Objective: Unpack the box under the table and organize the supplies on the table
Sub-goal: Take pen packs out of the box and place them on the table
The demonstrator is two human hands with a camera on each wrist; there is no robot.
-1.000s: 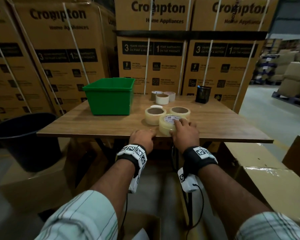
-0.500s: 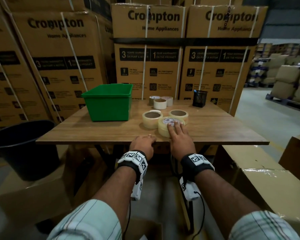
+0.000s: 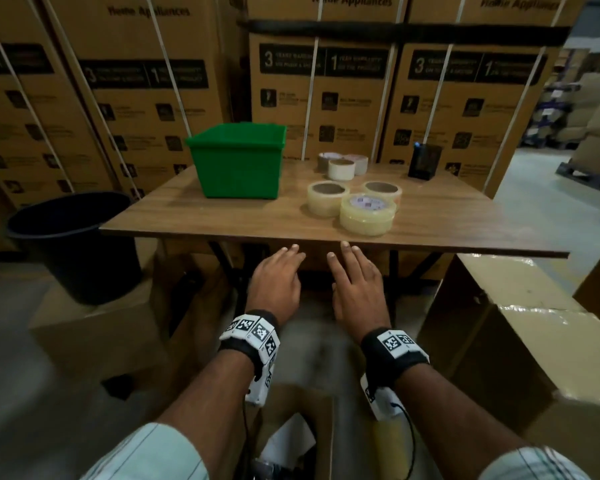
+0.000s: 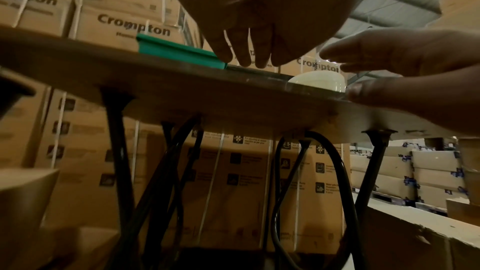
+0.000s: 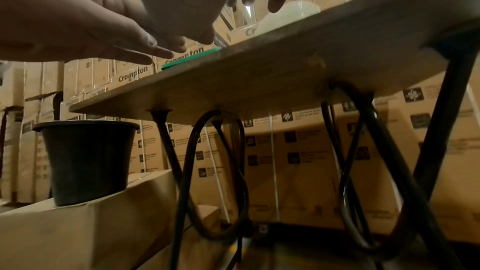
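Both the left hand [image 3: 276,277] and right hand [image 3: 355,284] are held flat, fingers extended and empty, just short of the table [image 3: 222,216] edge; the nearest tape roll [image 3: 367,215] lies beyond the right hand.

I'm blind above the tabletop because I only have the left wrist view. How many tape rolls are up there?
Observer: Six tape rolls, in two clusters of three, to the right of the green bin.
Operator: Anything else on top?
Observer: A black mesh holder near the far right corner.
Operator: Where is a box I could unpack?
Observer: An open carton sits on the floor beneath your forearms, short of the table.
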